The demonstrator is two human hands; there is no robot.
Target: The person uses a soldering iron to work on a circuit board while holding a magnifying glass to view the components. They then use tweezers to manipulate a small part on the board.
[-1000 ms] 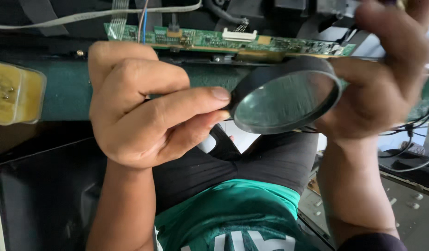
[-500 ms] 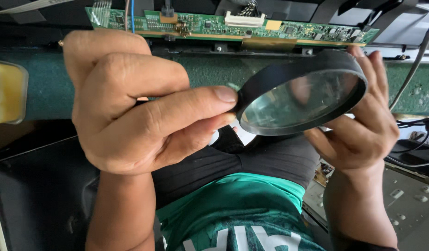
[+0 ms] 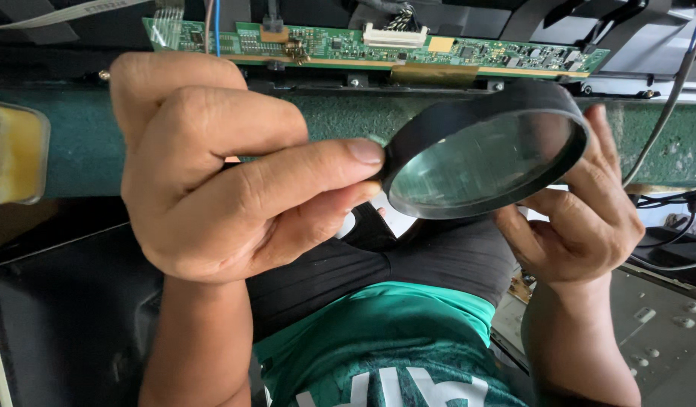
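Note:
A round magnifying glass [image 3: 480, 162] with a black rim is held between both hands, in front of a long green circuit board [image 3: 483, 51]. My left hand [image 3: 227, 188] pinches the rim's left edge between thumb and fingers, with its back toward the camera. My right hand [image 3: 581, 226] cups the lens from the right and below, its fingers spread behind the rim. The lens is tilted and shows only dim green reflections. My green shirt and dark trousers fill the lower middle.
The circuit board lies along a dark green bar [image 3: 76, 151] with flat ribbons and wires plugged into its top. A yellowish translucent container [image 3: 12, 154] sits at the far left. A dark panel [image 3: 61, 316] lies lower left. Loose cables [image 3: 664, 120] and a grey metal plate [image 3: 664, 316] are on the right.
My right hand came down from over the top of the lens to cup it from below and behind. The lens moved slightly right, and my left hand kept its pinch on the rim.

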